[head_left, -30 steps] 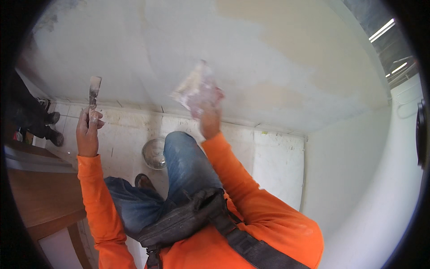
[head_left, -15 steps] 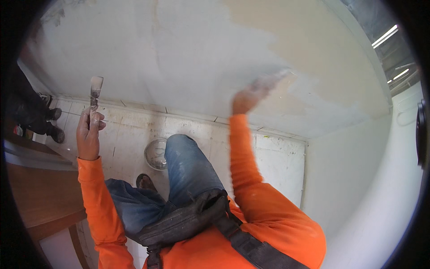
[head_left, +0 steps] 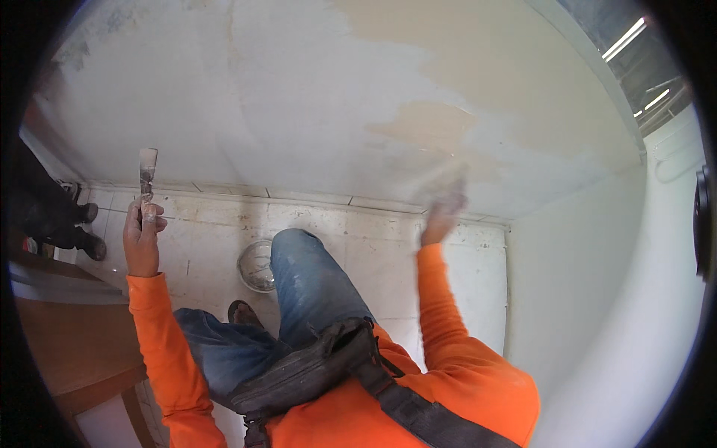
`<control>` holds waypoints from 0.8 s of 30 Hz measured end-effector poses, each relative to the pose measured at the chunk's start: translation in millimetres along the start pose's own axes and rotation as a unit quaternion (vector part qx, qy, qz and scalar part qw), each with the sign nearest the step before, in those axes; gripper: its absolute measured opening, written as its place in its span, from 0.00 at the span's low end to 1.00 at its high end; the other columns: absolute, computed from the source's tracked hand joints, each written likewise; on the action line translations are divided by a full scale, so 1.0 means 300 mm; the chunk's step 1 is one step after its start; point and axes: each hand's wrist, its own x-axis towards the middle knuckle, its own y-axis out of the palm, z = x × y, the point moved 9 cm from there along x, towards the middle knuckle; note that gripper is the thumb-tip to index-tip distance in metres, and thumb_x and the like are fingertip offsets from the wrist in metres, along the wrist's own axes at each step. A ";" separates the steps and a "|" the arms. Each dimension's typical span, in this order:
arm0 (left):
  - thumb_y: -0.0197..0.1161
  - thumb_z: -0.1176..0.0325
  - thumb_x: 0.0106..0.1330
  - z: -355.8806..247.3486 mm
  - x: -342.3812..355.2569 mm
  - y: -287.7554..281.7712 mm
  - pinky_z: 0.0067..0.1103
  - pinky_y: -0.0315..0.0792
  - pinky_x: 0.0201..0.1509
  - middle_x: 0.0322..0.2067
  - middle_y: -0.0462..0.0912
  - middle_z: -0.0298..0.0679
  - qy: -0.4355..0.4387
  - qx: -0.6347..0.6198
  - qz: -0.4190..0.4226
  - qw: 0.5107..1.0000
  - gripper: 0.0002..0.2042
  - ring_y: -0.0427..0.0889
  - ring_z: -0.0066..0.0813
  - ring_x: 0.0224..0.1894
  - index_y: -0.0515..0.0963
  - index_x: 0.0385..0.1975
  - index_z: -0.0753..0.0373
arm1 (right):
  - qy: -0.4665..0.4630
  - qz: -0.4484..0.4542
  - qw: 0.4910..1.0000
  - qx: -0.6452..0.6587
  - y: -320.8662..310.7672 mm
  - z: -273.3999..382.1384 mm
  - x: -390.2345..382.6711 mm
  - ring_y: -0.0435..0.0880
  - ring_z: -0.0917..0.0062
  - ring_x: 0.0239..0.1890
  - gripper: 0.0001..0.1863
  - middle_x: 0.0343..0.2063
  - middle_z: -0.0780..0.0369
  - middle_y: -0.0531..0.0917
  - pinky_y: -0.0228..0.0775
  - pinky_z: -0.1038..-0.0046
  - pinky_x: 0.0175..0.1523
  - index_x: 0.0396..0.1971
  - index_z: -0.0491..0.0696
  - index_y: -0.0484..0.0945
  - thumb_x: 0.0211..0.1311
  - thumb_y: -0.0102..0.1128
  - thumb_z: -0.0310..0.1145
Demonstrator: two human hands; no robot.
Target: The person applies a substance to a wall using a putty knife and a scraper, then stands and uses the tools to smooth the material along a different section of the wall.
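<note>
My left hand (head_left: 143, 235) is closed round the handle of a narrow putty knife (head_left: 147, 166), blade upright, coated with pale filler. My right hand (head_left: 441, 216), blurred by motion, grips a wide, pale-bladed spreading tool (head_left: 435, 179) against the lower right part of the wall (head_left: 284, 89). A fresh beige patch (head_left: 422, 123) shows just above that tool, among older tan areas. A round metal bowl (head_left: 255, 265) with pale residue sits on the tiled floor beside my bent knee.
Another person's dark legs and shoes (head_left: 88, 240) are at the far left, near a wooden cabinet (head_left: 75, 336). A white wall (head_left: 567, 276) closes the right side. Strip lights (head_left: 624, 39) show beyond the wall's edge at upper right.
My right hand and tool have moved right across the wall, then downward, and a new beige patch shows there. My left hand with the knife sits a little lower in the picture.
</note>
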 end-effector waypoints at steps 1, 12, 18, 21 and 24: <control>0.53 0.64 0.74 -0.005 0.001 -0.006 0.17 0.71 0.38 0.34 0.77 0.34 0.002 0.014 0.002 1.000 0.12 0.74 0.17 0.31 0.73 0.48 0.66 | 0.018 -0.032 0.999 0.019 -0.102 -0.068 0.064 0.56 0.66 0.74 0.28 0.72 0.58 0.59 0.44 0.69 0.75 0.72 0.47 0.56 0.75 0.37 0.37; 0.53 0.63 0.74 -0.047 -0.014 -0.006 0.17 0.71 0.38 0.34 0.77 0.34 0.020 -0.002 0.004 1.000 0.13 0.74 0.16 0.32 0.73 0.49 0.66 | 0.027 -0.101 0.987 0.126 -0.029 0.025 0.231 0.54 0.69 0.74 0.30 0.74 0.55 0.53 0.44 0.67 0.75 0.74 0.44 0.45 0.76 0.33 0.36; 0.53 0.64 0.74 -0.014 0.006 0.038 0.17 0.71 0.39 0.34 0.77 0.33 0.006 -0.029 0.016 0.999 0.11 0.74 0.16 0.31 0.74 0.44 0.65 | 0.147 0.027 0.948 0.282 0.573 0.365 -0.165 0.63 0.70 0.68 0.34 0.67 0.56 0.65 0.55 0.71 0.69 0.70 0.43 0.56 0.61 0.42 0.22; 0.53 0.63 0.74 0.020 0.016 0.012 0.17 0.71 0.39 0.34 0.77 0.33 0.001 -0.043 0.038 0.998 0.10 0.74 0.17 0.31 0.74 0.43 0.64 | 0.114 0.125 0.951 0.258 0.610 0.559 -0.250 0.64 0.68 0.68 0.30 0.67 0.55 0.66 0.52 0.70 0.71 0.67 0.41 0.61 0.63 0.45 0.23; 0.52 0.63 0.75 0.009 0.033 0.016 0.17 0.72 0.39 0.34 0.76 0.33 0.015 -0.008 0.049 0.999 0.11 0.74 0.17 0.31 0.74 0.45 0.64 | 0.067 0.143 0.927 0.340 0.488 0.612 -0.236 0.62 0.65 0.70 0.26 0.66 0.54 0.68 0.46 0.67 0.75 0.65 0.40 0.66 0.67 0.46 0.25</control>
